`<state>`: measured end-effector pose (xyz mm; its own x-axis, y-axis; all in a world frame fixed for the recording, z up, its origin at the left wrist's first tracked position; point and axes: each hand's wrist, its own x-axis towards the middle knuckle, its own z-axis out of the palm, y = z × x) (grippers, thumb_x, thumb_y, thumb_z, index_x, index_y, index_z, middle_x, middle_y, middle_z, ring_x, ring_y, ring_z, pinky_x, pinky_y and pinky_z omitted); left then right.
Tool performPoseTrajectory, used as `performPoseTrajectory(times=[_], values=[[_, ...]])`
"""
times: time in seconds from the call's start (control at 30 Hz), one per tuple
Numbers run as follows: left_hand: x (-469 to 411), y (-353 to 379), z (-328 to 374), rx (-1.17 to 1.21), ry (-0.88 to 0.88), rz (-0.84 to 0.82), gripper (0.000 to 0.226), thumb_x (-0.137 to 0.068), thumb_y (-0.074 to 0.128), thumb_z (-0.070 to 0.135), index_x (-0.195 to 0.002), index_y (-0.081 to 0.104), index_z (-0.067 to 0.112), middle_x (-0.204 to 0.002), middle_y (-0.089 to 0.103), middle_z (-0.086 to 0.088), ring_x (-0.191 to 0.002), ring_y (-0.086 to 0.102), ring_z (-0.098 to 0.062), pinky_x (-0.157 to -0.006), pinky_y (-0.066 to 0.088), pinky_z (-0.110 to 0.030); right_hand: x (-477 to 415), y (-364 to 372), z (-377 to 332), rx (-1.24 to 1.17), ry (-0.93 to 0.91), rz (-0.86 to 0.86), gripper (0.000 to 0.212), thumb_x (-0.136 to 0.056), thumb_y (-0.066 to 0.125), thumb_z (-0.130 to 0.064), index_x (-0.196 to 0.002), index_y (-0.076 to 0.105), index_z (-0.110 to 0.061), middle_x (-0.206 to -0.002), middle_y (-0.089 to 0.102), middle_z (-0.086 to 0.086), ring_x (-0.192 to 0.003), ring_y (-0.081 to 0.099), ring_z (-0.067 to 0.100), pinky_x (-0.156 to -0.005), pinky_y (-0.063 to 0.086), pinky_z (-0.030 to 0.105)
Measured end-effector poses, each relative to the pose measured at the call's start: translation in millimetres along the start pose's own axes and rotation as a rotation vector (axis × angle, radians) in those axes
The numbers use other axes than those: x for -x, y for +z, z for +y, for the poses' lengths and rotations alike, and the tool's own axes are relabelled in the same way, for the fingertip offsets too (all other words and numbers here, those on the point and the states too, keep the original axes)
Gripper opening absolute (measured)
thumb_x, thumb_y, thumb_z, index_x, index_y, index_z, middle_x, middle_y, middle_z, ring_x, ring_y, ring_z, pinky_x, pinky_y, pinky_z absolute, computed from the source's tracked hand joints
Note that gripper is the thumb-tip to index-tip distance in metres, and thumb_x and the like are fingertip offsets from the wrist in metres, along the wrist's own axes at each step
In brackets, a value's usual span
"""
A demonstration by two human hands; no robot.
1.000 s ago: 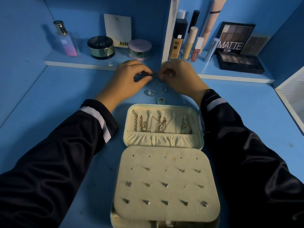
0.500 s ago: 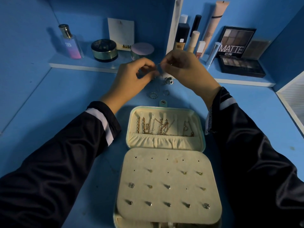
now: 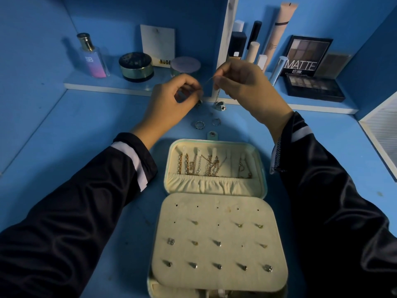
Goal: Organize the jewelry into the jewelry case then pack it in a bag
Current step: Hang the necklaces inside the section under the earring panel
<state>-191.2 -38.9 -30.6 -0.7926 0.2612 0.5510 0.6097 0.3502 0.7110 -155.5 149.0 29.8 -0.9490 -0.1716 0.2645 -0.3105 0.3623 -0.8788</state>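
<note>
Left hand [image 3: 171,102] and right hand [image 3: 242,84] each pinch the faint chain [image 3: 208,80], now raised higher; pendant [image 3: 220,105] dangles, blurred

Home vanity nook: blue shelf [image 3: 111,86] beyond left hand [image 3: 169,102] holds perfume bottle [image 3: 92,57], powder jars [image 3: 136,66]; beyond right hand [image 3: 247,87], concealer tubes [image 3: 253,52], MATTE eyeshadow palette [image 3: 307,54].

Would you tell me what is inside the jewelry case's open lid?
Several chains hang above a gathered pocket; the pocket covers their lower ends and anything else tucked inside.
</note>
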Motion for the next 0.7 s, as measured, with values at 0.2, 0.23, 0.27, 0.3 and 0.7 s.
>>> performPoseTrajectory(times=[0.2, 0.23, 0.27, 0.3, 0.7], values=[[1, -1, -1, 0.0, -0.003, 0.003, 0.01, -0.089, 0.071, 0.016, -0.093, 0.07, 0.007, -0.085, 0.069, 0.005, -0.078, 0.062, -0.003, -0.073, 0.047, -0.017, 1, -2, -4, -0.002, 0.002, 0.025, 0.004, -0.096, 0.055, -0.005, -0.092, 0.056, -0.003, -0.076, 0.059, 0.005, -0.057, 0.049, -0.003, -0.059, 0.037, 0.012], [1, -2, -1, 0.002, -0.008, 0.006, 0.011, -0.089, 0.071, 0.016, -0.093, 0.07, 0.006, -0.085, 0.068, 0.005, -0.078, 0.062, -0.002, -0.073, 0.046, -0.015, 1, -3, -4, -0.003, 0.005, 0.032, 0.004, -0.096, 0.054, -0.005, -0.092, 0.056, -0.003, -0.076, 0.059, 0.005, -0.057, 0.049, -0.003, -0.059, 0.037, 0.012], [1, -2, -2, 0.005, -0.015, 0.01, 0.011, -0.089, 0.071, 0.017, -0.093, 0.07, 0.007, -0.084, 0.068, 0.007, -0.077, 0.061, -0.001, -0.072, 0.045, -0.014, 2, -3, -5, -0.008, 0.011, 0.041, 0.004, -0.096, 0.054, -0.005, -0.093, 0.056, -0.003, -0.076, 0.058, 0.005, -0.057, 0.048, -0.003, -0.059, 0.037, 0.012], [1, -2, -2, 0.005, -0.021, 0.016, 0.011, -0.089, 0.071, 0.017, -0.093, 0.07, 0.007, -0.084, 0.067, 0.009, -0.076, 0.06, 0.0, -0.072, 0.044, -0.013, 2, -4, -6, -0.018, 0.016, 0.05, 0.004, -0.096, 0.054, -0.005, -0.093, 0.056, -0.003, -0.076, 0.058, 0.005, -0.057, 0.048, -0.003, -0.059, 0.037, 0.013], [10, -11, 10, -0.018, 0.015, 0.053, 0.012, -0.09, 0.068, 0.019, -0.095, 0.071, 0.008, -0.087, 0.067, 0.011, -0.077, 0.058, 0.004, -0.072, 0.044, -0.014, 22, -9, -21, -0.111, -0.003, 0.125, 0.009, -0.095, 0.054, -0.003, -0.088, 0.055, -0.007, -0.082, 0.056, 0.012, -0.059, 0.051, -0.002, -0.061, 0.04, 0.011]])
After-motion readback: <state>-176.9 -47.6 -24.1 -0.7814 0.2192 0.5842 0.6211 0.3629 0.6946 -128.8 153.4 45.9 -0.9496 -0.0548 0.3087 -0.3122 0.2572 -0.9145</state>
